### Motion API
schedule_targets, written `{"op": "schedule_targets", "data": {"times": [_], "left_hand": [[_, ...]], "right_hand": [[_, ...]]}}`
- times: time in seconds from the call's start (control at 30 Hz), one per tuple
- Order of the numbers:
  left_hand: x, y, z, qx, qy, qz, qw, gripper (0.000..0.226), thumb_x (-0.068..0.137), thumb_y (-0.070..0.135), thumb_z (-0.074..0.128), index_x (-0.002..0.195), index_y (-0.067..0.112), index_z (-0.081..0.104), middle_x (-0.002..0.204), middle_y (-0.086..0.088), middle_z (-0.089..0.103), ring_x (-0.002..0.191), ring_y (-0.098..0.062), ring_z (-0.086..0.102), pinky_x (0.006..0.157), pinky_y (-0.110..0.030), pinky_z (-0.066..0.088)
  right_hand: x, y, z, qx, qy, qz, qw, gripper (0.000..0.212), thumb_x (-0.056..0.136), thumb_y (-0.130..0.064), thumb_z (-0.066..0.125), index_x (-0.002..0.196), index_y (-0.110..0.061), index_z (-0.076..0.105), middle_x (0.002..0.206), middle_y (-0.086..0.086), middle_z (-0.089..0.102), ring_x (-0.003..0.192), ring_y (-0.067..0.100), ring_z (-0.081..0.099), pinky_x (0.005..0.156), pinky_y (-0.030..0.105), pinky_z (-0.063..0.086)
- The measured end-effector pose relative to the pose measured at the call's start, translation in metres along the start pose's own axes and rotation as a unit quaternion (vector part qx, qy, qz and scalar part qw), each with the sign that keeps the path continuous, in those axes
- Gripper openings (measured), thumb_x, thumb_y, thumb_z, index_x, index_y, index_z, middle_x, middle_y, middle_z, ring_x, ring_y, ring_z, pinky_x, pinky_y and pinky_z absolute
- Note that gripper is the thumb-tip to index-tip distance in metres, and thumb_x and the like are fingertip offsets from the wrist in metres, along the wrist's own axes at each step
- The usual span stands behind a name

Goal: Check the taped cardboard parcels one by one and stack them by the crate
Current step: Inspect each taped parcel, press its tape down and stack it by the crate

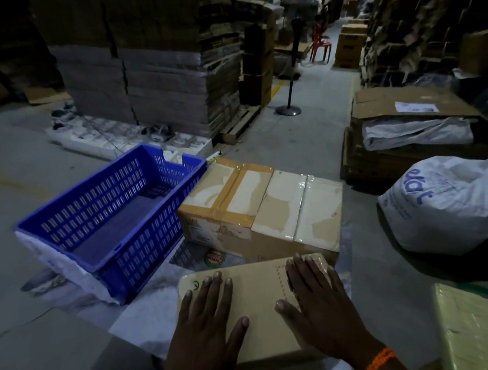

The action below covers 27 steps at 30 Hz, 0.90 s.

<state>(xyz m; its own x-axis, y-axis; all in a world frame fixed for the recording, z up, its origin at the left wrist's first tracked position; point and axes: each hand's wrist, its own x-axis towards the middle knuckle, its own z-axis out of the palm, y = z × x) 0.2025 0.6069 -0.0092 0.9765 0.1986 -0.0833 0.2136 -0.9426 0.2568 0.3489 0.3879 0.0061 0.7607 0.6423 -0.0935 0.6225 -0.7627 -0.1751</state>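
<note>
A flat cardboard parcel [258, 298] lies on the floor right in front of me. My left hand [209, 319] and my right hand [316, 298] rest flat on its top, fingers spread, gripping nothing. Just beyond it sit two taped parcels side by side: one with brown tape [223, 202] touching the crate, one with clear tape [300, 212] to its right. The blue plastic crate [67, 217] stands to the left with nothing visible inside it.
A white printed sack [457, 203] lies at the right, a yellowish wrapped parcel [484, 328] at the lower right. Flattened cartons on a pallet [406, 123] stand behind the sack. Tall cardboard stacks [157, 73] and a stand pole [289, 88] fill the back.
</note>
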Motion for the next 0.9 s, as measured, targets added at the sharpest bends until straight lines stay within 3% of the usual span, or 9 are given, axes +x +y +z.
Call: {"op": "schedule_targets", "data": {"times": [0.07,0.1,0.17,0.23,0.3,0.4,0.53,0.73,0.9], "left_hand": [[-0.003,0.004,-0.003,-0.008,0.033,-0.029,0.999,0.083,0.098,0.074,0.030,0.158,0.017,0.032,0.165,-0.010,0.026,0.150,-0.024,0.018,0.120,-0.032,-0.002],[-0.004,0.005,-0.003,-0.025,0.068,-0.055,0.996,0.089,0.095,0.077,0.030,0.161,0.017,0.023,0.168,-0.011,0.016,0.153,-0.027,0.010,0.122,-0.035,-0.004],[-0.002,0.006,0.000,-0.086,0.133,-0.138,0.978,0.098,0.091,0.082,0.028,0.160,0.024,-0.012,0.167,-0.008,-0.020,0.155,-0.028,-0.011,0.124,-0.044,-0.006],[-0.005,0.011,-0.008,-0.196,0.107,-0.226,0.948,0.104,0.089,0.079,0.037,0.157,0.027,-0.021,0.167,-0.005,-0.025,0.156,-0.028,-0.004,0.123,-0.049,0.012],[-0.008,0.010,-0.015,-0.285,0.138,-0.232,0.920,0.104,0.088,0.070,0.052,0.162,0.023,-0.004,0.169,-0.008,0.010,0.150,-0.027,0.026,0.117,-0.049,0.031],[-0.017,0.006,-0.022,-0.348,0.181,-0.185,0.901,0.094,0.086,0.067,0.063,0.159,0.026,0.020,0.156,-0.004,0.041,0.138,-0.024,0.045,0.111,-0.048,0.040],[-0.033,0.008,-0.023,-0.376,0.229,-0.172,0.881,0.097,0.077,0.078,0.059,0.155,0.031,0.026,0.154,-0.003,0.043,0.136,-0.024,0.047,0.108,-0.053,0.044],[-0.048,0.006,-0.016,-0.377,0.268,-0.191,0.866,0.080,0.089,0.048,0.073,0.153,0.019,0.034,0.154,-0.009,0.040,0.138,-0.024,0.040,0.109,-0.044,0.039],[-0.069,0.005,-0.014,-0.511,0.282,-0.218,0.782,0.038,0.097,0.050,0.061,0.124,0.025,0.052,0.125,0.004,0.060,0.114,-0.015,0.059,0.099,-0.045,0.051]], "right_hand": [[-0.004,-0.004,-0.001,0.028,0.021,0.058,0.998,0.094,0.090,-0.087,0.010,0.161,-0.031,-0.016,0.165,-0.005,-0.028,0.157,0.021,-0.019,0.124,0.049,-0.008],[-0.007,-0.006,-0.002,0.072,0.048,0.110,0.990,0.098,0.087,-0.089,0.015,0.162,-0.032,-0.012,0.170,-0.002,-0.017,0.159,0.023,-0.006,0.127,0.053,0.009],[-0.007,0.001,0.000,0.184,0.100,0.239,0.948,0.107,0.078,-0.095,0.022,0.163,-0.031,0.010,0.168,0.009,0.023,0.150,0.032,0.034,0.112,0.056,0.044],[-0.005,0.012,-0.002,0.286,0.066,0.310,0.904,0.114,0.065,-0.104,0.027,0.149,-0.028,0.039,0.139,0.010,0.060,0.119,0.032,0.063,0.097,0.051,0.055],[-0.009,0.019,0.000,0.356,0.053,0.299,0.883,0.104,0.056,-0.109,0.032,0.119,-0.032,0.062,0.106,0.000,0.073,0.095,0.025,0.070,0.087,0.047,0.059],[-0.037,0.012,-0.005,0.408,0.106,0.273,0.865,0.066,0.078,-0.088,0.049,0.108,-0.032,0.065,0.100,-0.004,0.074,0.094,0.023,0.071,0.084,0.046,0.059],[-0.071,-0.003,-0.004,0.497,0.154,0.229,0.823,0.055,0.088,-0.064,0.055,0.127,-0.025,0.062,0.115,0.000,0.071,0.104,0.024,0.068,0.082,0.039,0.057],[-0.092,-0.013,0.013,0.546,0.209,0.222,0.780,0.051,0.087,-0.080,0.052,0.109,-0.035,0.057,0.107,0.001,0.071,0.100,0.021,0.069,0.089,0.052,0.057],[-0.115,-0.011,0.022,0.575,0.230,0.265,0.739,0.067,0.090,-0.082,0.045,0.090,-0.017,0.060,0.088,0.009,0.069,0.084,0.030,0.067,0.078,0.052,0.054]]}}
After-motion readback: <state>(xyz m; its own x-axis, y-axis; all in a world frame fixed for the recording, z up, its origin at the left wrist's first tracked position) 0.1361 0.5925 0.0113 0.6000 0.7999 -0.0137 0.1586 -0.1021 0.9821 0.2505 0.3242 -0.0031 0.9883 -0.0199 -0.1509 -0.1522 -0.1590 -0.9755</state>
